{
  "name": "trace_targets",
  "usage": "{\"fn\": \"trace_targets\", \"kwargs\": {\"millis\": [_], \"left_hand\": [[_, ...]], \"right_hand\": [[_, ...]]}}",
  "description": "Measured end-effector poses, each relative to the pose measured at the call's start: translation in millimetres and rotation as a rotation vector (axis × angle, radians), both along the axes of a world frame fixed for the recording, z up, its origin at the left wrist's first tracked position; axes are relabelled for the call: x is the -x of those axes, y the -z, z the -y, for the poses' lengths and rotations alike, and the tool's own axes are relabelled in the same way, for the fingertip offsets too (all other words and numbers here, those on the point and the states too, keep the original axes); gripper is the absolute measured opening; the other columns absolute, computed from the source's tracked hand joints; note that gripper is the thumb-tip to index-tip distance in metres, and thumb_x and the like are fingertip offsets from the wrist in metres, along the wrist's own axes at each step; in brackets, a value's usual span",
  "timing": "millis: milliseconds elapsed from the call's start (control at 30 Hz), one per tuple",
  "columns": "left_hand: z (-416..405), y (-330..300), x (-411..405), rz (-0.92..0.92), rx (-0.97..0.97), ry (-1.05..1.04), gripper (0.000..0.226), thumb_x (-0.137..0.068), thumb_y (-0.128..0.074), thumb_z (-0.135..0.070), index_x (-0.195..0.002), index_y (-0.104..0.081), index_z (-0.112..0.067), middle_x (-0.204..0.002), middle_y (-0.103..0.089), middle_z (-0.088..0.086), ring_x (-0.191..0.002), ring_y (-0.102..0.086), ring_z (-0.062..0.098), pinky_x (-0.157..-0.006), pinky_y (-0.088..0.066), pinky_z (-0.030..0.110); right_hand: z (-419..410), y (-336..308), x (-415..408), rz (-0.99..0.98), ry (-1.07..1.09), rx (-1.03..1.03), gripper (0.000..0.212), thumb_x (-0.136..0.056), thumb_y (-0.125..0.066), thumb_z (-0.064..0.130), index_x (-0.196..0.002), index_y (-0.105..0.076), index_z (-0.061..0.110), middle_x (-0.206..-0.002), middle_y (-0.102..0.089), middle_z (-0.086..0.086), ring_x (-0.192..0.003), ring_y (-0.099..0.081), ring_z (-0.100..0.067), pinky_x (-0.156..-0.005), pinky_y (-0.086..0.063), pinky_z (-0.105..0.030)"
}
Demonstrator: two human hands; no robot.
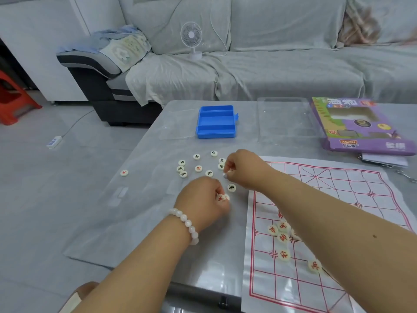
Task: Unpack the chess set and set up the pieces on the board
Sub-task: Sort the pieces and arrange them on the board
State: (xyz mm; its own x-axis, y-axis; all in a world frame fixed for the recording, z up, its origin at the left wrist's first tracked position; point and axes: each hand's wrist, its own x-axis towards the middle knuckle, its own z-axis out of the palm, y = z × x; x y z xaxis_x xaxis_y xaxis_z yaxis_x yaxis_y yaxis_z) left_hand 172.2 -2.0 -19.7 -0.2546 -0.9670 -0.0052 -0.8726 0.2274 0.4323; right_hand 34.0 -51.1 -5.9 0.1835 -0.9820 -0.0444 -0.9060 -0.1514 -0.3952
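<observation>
L hand (203, 199) grips red-marked piece (220, 198), face-up.

Small white fan (191, 39) on grey-covered sofa (270, 71); red stool (13, 96); possibly a power strip (54, 141) on floor.

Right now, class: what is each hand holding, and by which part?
The left hand grips round chess pieces by their rims in curled fingers. The right hand pinches something small at its fingertips; what, and where, cannot be told.

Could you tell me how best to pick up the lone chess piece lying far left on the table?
Pinch that chess piece across its round rim from straight above; it lies flat, face up, apart from the others, so every side looks free.
</observation>
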Motion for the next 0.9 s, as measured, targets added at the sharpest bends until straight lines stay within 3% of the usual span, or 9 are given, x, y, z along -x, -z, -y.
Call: {"fn": "trace_targets", "kwargs": {"millis": [133,200,333,567,767,900], "left_hand": [[-9.7,-0.9,10.5,0.009,-0.001,0.114,0.013,-0.078,-0.059,-0.032,-0.081,-0.066,-0.022,-0.083,-0.06,-0.005,-0.076,-0.058,0.013,-0.07,-0.049,0.028],[-18.8,-5.2,18.9,0.011,0.016,0.199,0.014,-0.079,-0.06,-0.032,-0.084,-0.067,-0.022,-0.082,-0.058,-0.006,-0.075,-0.056,0.011,-0.069,-0.049,0.025],[-42.4,-10.5,45.8,0.0,-0.004,0.373,0.021,-0.078,-0.062,-0.032,-0.095,-0.068,-0.023,-0.089,-0.059,-0.008,-0.082,-0.056,0.008,-0.074,-0.05,0.024],[-82.9,-4.6,96.1,0.084,0.01,0.605,0.03,-0.083,-0.058,-0.037,-0.109,-0.064,-0.022,-0.099,-0.057,-0.002,-0.091,-0.054,0.015,-0.075,-0.045,0.027],[-88.5,1.6,104.7,0.208,0.003,0.591,0.027,-0.087,-0.056,-0.029,-0.112,-0.056,-0.019,-0.106,-0.058,0.0,-0.096,-0.054,0.018,-0.075,-0.041,0.027],[-77.2,-5.0,97.4,0.274,-0.039,0.567,0.027,-0.088,-0.055,-0.023,-0.114,-0.058,-0.018,-0.113,-0.057,0.001,-0.102,-0.055,0.02,-0.086,-0.049,0.033]], "right_hand": [[-21.2,-11.0,17.4,0.032,-0.031,-0.022,0.013,-0.084,-0.066,0.019,-0.097,-0.066,0.022,-0.097,-0.054,0.003,-0.085,-0.055,-0.013,-0.07,-0.041,-0.021],[-42.6,-21.9,35.1,0.03,-0.041,-0.036,0.016,-0.082,-0.068,0.019,-0.095,-0.063,0.027,-0.092,-0.055,0.007,-0.078,-0.053,-0.008,-0.066,-0.043,-0.018],[-102.0,-35.3,79.9,-0.027,-0.024,-0.091,0.015,-0.081,-0.07,0.022,-0.089,-0.06,0.031,-0.079,-0.051,0.013,-0.066,-0.049,-0.003,-0.054,-0.033,-0.013],[-180.9,-9.0,118.4,-0.032,0.091,-0.168,0.02,-0.078,-0.072,0.031,-0.087,-0.055,0.036,-0.082,-0.055,0.015,-0.071,-0.053,-0.006,-0.062,-0.044,-0.013],[-193.9,10.6,129.0,-0.045,0.167,-0.168,0.02,-0.082,-0.069,0.034,-0.093,-0.053,0.037,-0.083,-0.047,0.023,-0.07,-0.051,-0.002,-0.062,-0.041,-0.006],[-192.7,11.3,141.6,-0.06,0.198,-0.161,0.018,-0.083,-0.068,0.032,-0.089,-0.052,0.037,-0.089,-0.051,0.021,-0.074,-0.053,-0.002,-0.068,-0.045,-0.008]]}}
